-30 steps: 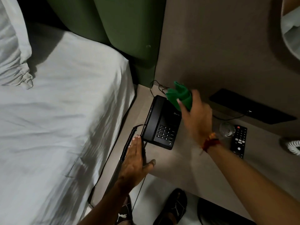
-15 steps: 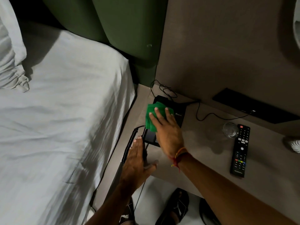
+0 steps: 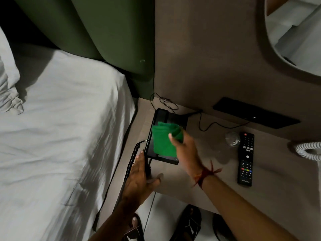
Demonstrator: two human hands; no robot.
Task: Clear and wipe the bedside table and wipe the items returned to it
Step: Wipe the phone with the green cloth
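Note:
A black desk phone [image 3: 169,117] sits at the left end of the beige bedside table [image 3: 199,174]. My right hand [image 3: 186,150] holds a folded green cloth [image 3: 164,140] pressed on the phone's face, hiding the keypad. My left hand [image 3: 139,178] rests on the table's left front edge, gripping the black handset, which is mostly hidden under my fingers; its coiled cord [image 3: 132,160] runs beside them. A black remote [image 3: 245,159] lies to the right, with a clear glass [image 3: 232,138] just left of its top.
The white bed [image 3: 60,136] lies close on the left, against a green headboard [image 3: 104,40]. A black wall panel [image 3: 257,113] and a thin cable [image 3: 208,126] are behind the phone. A white coiled cord [image 3: 309,150] is at the right edge. Sandalled feet show below.
My right hand with the green cloth has come down from behind the phone onto its face and slid toward its left side. My left hand has stayed put.

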